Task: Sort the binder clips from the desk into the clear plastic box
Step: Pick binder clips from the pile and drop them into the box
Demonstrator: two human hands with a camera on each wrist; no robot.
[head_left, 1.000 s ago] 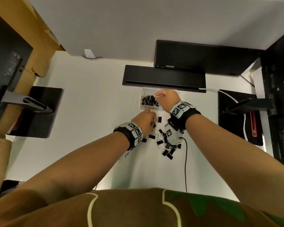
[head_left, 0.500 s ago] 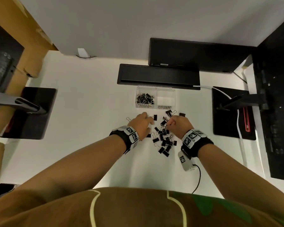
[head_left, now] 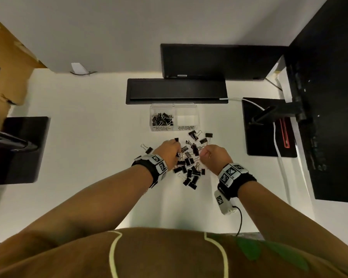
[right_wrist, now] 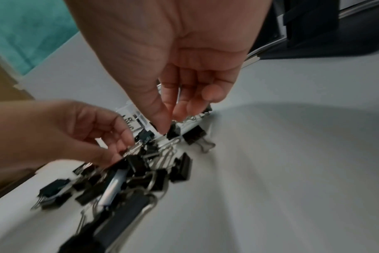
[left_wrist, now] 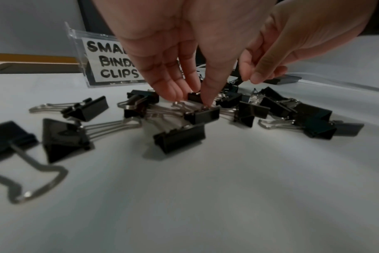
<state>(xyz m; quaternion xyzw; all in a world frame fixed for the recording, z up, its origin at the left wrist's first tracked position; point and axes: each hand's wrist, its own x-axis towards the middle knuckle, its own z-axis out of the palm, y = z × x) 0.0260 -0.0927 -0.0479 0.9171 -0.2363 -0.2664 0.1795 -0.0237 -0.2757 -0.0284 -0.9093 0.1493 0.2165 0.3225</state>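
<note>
Thumb and fingers [left_wrist: 173, 89] of the left hand [head_left: 170, 152] pinch a small black clip [left_wrist: 195, 96] at the near edge of the binder clips [head_left: 189, 165] heaped on the white table [head_left: 88, 137], the hand pointing straight down so that only the tips meet the heap. Beside it the right hand [head_left: 214, 155] drops in the same manner, its thumb and forefinger closing on another small clip [right_wrist: 173, 133]; whether that one is firmly held or merely touched cannot be told through the blur. Both wrists hover above the pile, forearms converging from the person's body, each hand working its own side, apparently so two clips can be picked at once. Just beyond the heap stands the clear plastic box [head_left: 174, 106], split in two: the left compartment, labelled for small clips, already holds a dark cluster, while the right one, labelled medium, looks bare. It sits close to the pile, presumably to keep each carry short. Many clips of both sizes remain loose on the table, so the sorting appears far from finished.
</note>
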